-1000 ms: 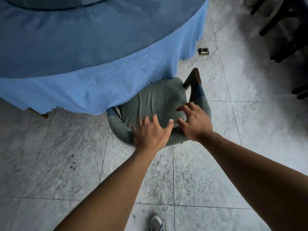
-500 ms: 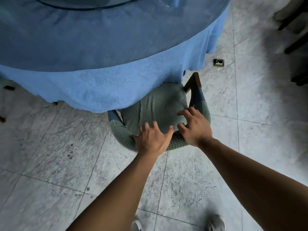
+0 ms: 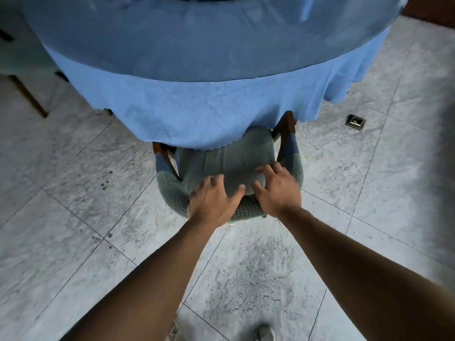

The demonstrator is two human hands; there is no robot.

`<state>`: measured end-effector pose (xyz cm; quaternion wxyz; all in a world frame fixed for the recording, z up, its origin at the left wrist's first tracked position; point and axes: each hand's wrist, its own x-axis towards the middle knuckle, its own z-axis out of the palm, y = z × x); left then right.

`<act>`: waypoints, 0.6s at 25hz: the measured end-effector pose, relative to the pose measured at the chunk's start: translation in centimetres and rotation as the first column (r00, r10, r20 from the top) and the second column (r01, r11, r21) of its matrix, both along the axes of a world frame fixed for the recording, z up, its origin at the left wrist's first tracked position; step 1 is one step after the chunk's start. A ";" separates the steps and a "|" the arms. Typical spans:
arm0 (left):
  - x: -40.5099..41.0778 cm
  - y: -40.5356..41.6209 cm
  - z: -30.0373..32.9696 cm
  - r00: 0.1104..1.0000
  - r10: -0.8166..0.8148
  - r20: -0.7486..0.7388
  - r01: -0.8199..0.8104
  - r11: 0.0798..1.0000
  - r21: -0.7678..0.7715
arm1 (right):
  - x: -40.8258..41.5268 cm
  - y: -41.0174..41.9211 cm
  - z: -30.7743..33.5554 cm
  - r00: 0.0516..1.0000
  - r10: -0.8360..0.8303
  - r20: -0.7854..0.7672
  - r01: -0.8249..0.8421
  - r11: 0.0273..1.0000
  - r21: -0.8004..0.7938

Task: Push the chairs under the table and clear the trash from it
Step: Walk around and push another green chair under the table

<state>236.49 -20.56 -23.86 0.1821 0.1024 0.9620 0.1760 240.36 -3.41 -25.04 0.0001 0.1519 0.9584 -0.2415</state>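
A wooden chair (image 3: 229, 158) with a green checked cover stands partly under the round table (image 3: 197, 45), whose blue cloth (image 3: 197, 114) hangs over the front of the seat. My left hand (image 3: 213, 200) grips the top of the chair's backrest, fingers over the far side and thumb spread to the right. My right hand (image 3: 277, 190) grips the same backrest just to the right, its fingers curled over the top. The two thumbs nearly meet. A glass plate covers the tabletop; no trash shows on the part in view.
A small square metal floor box (image 3: 355, 121) sits on the tiles right of the chair. A wooden furniture leg (image 3: 27, 94) stands at the left edge. My shoe (image 3: 264, 332) shows at the bottom. Grey marble tiles surround the chair.
The chair has slid further under the tablecloth with both hands still on its backrest. I have stepped closer, and the view now faces the table more squarely.
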 end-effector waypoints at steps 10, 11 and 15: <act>-2.0 -3.0 -1.5 0.957 -0.085 -0.277 0.125 0.984 0.130 | -0.5 -1.1 -0.7 0.971 0.108 -0.214 -0.082 0.988 0.128; -2.1 -3.2 -1.6 0.942 -0.073 -0.327 0.137 0.975 0.177 | -0.6 -1.0 -0.7 0.969 0.119 -0.215 -0.092 0.987 0.132; -3.4 -3.2 -1.7 0.938 -0.038 -0.344 0.114 0.972 0.204 | -2.4 -0.6 -0.8 0.975 0.100 -0.197 -0.083 0.992 0.092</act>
